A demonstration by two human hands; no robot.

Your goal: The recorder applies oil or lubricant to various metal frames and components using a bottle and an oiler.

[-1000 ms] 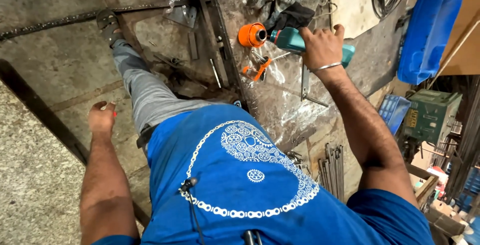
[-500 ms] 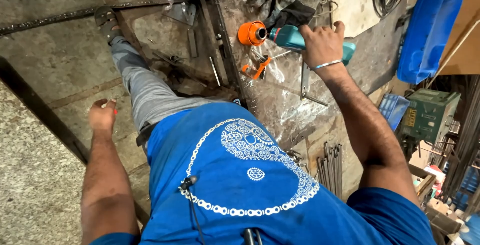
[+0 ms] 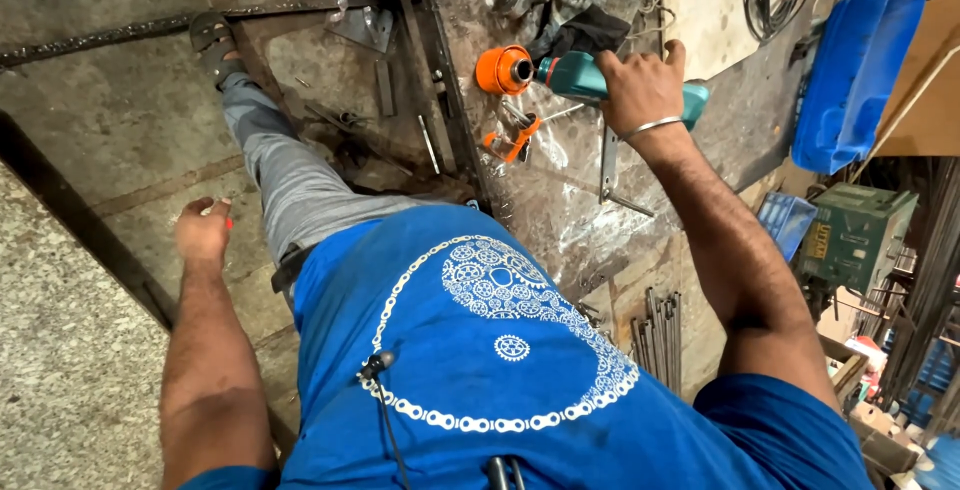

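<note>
My right hand (image 3: 640, 85) grips the teal body of an angle grinder (image 3: 575, 75) with an orange guard (image 3: 503, 71) at its front end. The tool rests over a worn metal workbench (image 3: 560, 200). A silver bangle sits on that wrist. My left hand (image 3: 203, 232) hangs at my side over the concrete floor, fingers curled around a small red-tipped thing that I cannot make out. An orange clamp (image 3: 512, 140) lies on the bench just below the grinder. My blue shirt and grey trouser leg fill the middle.
A metal square (image 3: 610, 170) lies on the bench by my right wrist. Steel bars and scrap (image 3: 400, 40) rest at the bench edge. A blue bin (image 3: 850, 70) and a green machine (image 3: 855, 240) stand to the right; a bundle of rods (image 3: 660, 335) leans below.
My right hand and the grinder stay in place on the bench. The left hand has barely shifted.
</note>
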